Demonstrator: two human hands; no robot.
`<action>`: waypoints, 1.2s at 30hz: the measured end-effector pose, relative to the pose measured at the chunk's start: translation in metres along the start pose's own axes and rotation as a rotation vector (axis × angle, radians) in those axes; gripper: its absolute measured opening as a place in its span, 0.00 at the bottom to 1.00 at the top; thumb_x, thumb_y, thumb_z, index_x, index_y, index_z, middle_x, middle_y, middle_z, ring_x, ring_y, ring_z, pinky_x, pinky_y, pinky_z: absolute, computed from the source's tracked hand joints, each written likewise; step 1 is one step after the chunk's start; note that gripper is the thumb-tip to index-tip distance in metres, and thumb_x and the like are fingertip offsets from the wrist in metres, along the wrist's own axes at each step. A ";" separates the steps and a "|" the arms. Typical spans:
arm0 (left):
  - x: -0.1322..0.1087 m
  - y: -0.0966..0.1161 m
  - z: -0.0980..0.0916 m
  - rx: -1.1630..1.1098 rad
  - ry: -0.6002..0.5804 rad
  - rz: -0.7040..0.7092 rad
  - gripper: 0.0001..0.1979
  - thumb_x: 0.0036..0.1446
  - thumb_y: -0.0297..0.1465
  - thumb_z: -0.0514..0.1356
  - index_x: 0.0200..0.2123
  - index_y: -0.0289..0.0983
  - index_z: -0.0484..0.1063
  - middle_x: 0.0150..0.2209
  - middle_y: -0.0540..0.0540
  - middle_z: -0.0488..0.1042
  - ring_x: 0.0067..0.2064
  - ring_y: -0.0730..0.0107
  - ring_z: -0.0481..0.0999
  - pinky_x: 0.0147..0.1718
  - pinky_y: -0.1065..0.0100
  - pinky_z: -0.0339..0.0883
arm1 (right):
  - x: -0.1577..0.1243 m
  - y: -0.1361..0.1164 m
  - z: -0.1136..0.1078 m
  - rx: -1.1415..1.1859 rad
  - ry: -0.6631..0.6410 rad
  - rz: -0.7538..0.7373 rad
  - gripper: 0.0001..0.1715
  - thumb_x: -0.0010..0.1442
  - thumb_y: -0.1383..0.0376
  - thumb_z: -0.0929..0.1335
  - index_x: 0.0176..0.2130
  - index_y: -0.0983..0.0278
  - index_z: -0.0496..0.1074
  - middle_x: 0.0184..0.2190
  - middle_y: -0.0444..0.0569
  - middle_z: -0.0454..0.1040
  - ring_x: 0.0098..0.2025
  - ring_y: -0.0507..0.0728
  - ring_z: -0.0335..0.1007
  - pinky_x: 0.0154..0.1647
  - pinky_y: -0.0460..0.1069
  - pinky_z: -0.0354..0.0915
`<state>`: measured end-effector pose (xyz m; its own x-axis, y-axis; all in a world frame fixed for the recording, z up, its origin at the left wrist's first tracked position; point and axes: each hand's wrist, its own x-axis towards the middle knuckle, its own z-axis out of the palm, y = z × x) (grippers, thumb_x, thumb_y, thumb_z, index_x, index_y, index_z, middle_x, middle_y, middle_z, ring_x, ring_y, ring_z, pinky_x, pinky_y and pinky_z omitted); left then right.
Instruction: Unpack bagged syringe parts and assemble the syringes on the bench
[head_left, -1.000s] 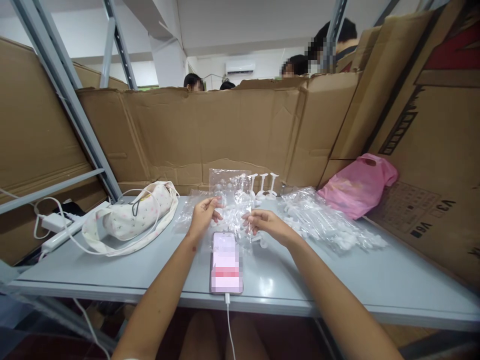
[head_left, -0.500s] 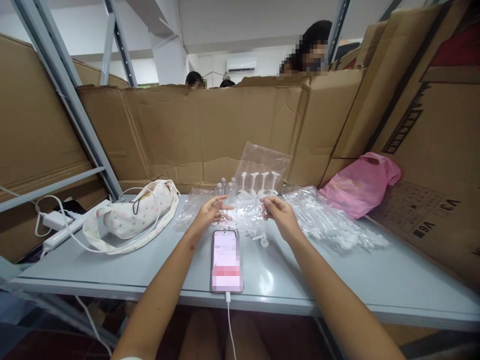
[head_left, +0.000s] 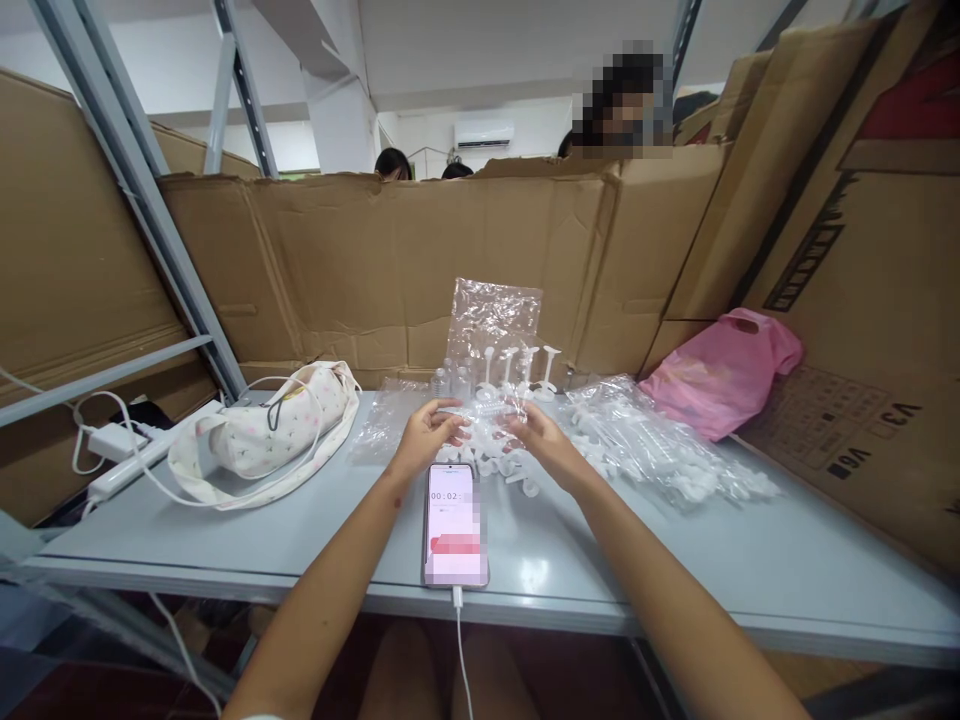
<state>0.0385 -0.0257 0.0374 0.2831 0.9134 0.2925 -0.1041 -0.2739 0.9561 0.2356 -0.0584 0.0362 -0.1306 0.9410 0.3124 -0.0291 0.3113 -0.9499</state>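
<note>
A clear plastic bag [head_left: 493, 308] is held between both hands, its upper part standing up against the cardboard. My left hand [head_left: 429, 438] is closed on the bag's left lower side, with my right hand [head_left: 546, 445] gripping the right lower side. Something clear and ridged shows at the bag's lower end, too blurred to name. Behind the hands, several white plastic pieces with flat bases and slim stems [head_left: 546, 375] stand in a row. Small clear bottles [head_left: 439, 382] are partly hidden to their left. Loose white plastic parts [head_left: 514, 468] lie below the hands.
A phone [head_left: 456, 525] with a timer lies in front, its cable over the table edge. More clear bags [head_left: 667, 440] and a pink bag [head_left: 724, 370] are at right. A floral cloth bag [head_left: 277, 430] and power strip [head_left: 154, 450] are at left. Cardboard [head_left: 420, 260] walls the back.
My hands have come closer together, my right hand moving left. The clear bag's upper part has shifted left and now stands straighter.
</note>
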 end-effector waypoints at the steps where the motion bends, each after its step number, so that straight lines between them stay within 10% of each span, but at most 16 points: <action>1: 0.001 -0.002 0.000 0.003 0.018 0.015 0.21 0.48 0.37 0.63 0.44 0.33 0.65 0.33 0.43 0.76 0.29 0.70 0.76 0.27 0.71 0.68 | 0.000 0.001 0.002 -0.038 -0.010 0.022 0.32 0.48 0.49 0.70 0.49 0.61 0.65 0.33 0.48 0.74 0.35 0.56 0.72 0.33 0.50 0.67; 8: 0.003 -0.005 -0.002 0.028 0.100 0.062 0.19 0.49 0.34 0.60 0.44 0.33 0.66 0.30 0.46 0.76 0.17 0.84 0.62 0.17 0.76 0.56 | 0.008 0.010 0.002 -0.049 0.033 0.041 0.21 0.46 0.51 0.71 0.30 0.65 0.69 0.18 0.42 0.68 0.19 0.50 0.64 0.23 0.47 0.60; 13: 0.005 -0.001 -0.008 -0.001 0.069 0.033 0.21 0.50 0.35 0.60 0.47 0.32 0.65 0.31 0.45 0.75 0.16 0.85 0.59 0.17 0.76 0.53 | 0.007 0.008 -0.002 -0.062 -0.037 0.046 0.24 0.47 0.51 0.71 0.38 0.66 0.70 0.17 0.41 0.68 0.20 0.51 0.64 0.25 0.49 0.63; 17: 0.011 0.007 -0.033 0.087 0.278 0.048 0.17 0.53 0.33 0.55 0.46 0.32 0.66 0.27 0.48 0.73 0.16 0.84 0.57 0.17 0.77 0.52 | 0.008 0.005 -0.013 -0.020 0.030 0.024 0.29 0.47 0.50 0.70 0.44 0.65 0.69 0.26 0.47 0.74 0.24 0.53 0.70 0.28 0.51 0.65; 27: -0.009 -0.003 -0.120 0.794 0.428 -0.218 0.25 0.49 0.27 0.53 0.53 0.33 0.60 0.23 0.49 0.71 0.23 0.70 0.69 0.26 0.71 0.60 | 0.017 0.010 -0.036 -0.124 0.290 -0.063 0.27 0.46 0.46 0.69 0.36 0.64 0.70 0.24 0.46 0.73 0.23 0.53 0.69 0.25 0.50 0.66; 36: -0.019 -0.002 -0.113 1.414 0.288 -0.353 0.23 0.54 0.32 0.53 0.54 0.36 0.59 0.48 0.33 0.69 0.48 0.48 0.71 0.40 0.60 0.61 | 0.018 0.014 -0.035 -0.140 0.304 -0.043 0.28 0.44 0.44 0.69 0.34 0.64 0.70 0.23 0.47 0.73 0.23 0.52 0.68 0.25 0.49 0.65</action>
<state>-0.0742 -0.0089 0.0278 -0.1152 0.9739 0.1955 0.9665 0.0644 0.2484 0.2675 -0.0319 0.0287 0.1700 0.9165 0.3621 0.1112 0.3472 -0.9312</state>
